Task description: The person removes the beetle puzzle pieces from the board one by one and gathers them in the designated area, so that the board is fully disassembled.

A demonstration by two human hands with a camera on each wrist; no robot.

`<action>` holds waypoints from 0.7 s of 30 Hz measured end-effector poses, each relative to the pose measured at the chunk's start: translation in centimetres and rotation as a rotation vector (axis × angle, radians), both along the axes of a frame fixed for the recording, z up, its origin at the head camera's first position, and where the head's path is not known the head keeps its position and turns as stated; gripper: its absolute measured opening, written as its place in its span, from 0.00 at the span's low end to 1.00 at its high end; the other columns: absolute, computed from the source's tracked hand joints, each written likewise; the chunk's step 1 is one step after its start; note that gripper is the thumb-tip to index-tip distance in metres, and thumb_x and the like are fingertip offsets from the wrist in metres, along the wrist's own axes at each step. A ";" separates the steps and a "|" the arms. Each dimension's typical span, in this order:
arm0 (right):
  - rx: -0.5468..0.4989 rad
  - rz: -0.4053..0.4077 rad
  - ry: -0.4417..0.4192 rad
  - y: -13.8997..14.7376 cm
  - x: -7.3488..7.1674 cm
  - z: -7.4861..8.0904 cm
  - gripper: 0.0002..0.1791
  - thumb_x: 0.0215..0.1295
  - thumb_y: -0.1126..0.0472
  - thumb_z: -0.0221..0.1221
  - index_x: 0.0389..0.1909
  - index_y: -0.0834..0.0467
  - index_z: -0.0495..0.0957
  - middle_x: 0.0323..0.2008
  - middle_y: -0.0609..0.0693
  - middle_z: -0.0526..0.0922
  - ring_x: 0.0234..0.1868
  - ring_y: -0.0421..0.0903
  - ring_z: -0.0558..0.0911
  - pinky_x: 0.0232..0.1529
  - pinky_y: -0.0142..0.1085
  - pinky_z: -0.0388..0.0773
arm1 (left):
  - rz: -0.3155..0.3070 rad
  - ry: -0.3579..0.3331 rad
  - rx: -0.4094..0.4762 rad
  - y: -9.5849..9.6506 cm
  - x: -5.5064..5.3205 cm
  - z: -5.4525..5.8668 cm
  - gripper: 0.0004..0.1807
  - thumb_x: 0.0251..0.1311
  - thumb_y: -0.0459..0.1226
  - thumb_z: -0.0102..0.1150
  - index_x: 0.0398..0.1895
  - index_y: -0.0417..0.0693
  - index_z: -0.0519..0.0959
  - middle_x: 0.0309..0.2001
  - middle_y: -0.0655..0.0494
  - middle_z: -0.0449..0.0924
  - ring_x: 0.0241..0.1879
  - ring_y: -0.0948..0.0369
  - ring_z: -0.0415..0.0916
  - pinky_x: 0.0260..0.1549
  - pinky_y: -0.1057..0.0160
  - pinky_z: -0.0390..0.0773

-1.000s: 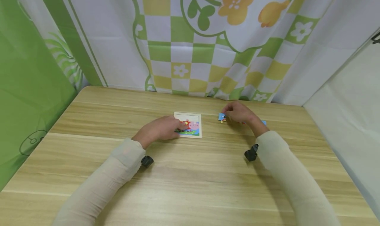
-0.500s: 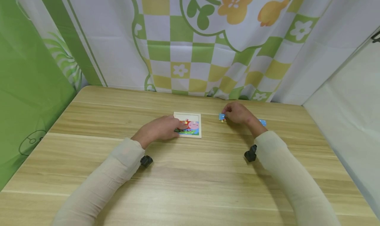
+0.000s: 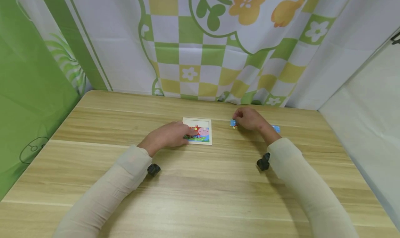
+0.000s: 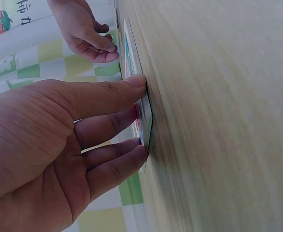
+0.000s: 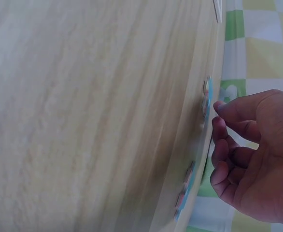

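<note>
In the head view my left hand (image 3: 170, 134) holds a small wooden puzzle tray (image 3: 197, 143) at its left side. The tray shows a pink pig figure in red on green, with a bare pale strip along the top. In the left wrist view the thumb lies along the tray's near rim while other fingertips meet the picture and the corner. My right hand (image 3: 249, 118) hovers low over a blue puzzle piece (image 3: 233, 123), thumb and index fingertips right at it, fingers curled. I cannot tell whether they pinch it. The hand hides part of the piece.
Another blue piece (image 3: 276, 128) lies to the right, partly behind the right wrist. All rests near the back of the wood-grain table (image 3: 200, 189). A patterned curtain (image 3: 190, 57) hangs along the far edge. Black wrist devices (image 3: 263, 161) sit under both cuffs.
The right hand has shifted slightly left, and the blue piece under it looks slightly turned. A red patch seen beneath that hand earlier is no longer visible. The left hand and tray stay put.
</note>
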State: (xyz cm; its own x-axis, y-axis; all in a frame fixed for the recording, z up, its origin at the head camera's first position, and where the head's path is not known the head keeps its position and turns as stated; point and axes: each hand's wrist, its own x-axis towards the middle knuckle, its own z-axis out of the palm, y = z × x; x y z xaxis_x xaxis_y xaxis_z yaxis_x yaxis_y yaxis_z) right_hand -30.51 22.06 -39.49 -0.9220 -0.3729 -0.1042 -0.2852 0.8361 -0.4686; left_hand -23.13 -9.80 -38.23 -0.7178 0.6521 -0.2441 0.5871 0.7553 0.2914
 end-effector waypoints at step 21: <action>-0.108 0.229 -0.009 -6.0 3.1 0.7 0.11 0.76 0.65 0.56 0.50 0.61 0.86 0.45 0.52 0.86 0.46 0.48 0.81 0.52 0.45 0.79 | -0.095 0.094 -0.076 0.3 0.6 0.0 0.28 0.73 0.35 0.61 0.73 0.63 0.75 0.65 0.44 0.79 0.63 0.44 0.76 0.64 0.48 0.74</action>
State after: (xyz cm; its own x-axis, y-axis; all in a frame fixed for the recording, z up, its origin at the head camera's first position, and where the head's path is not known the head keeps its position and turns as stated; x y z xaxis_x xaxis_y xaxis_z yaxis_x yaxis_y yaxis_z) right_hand -27.46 16.05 -38.75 -0.8115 -0.5813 -0.0600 -0.4571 0.6952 -0.5548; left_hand -22.52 -9.50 -38.19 -0.6757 0.7004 -0.2300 0.6790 0.7128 0.1759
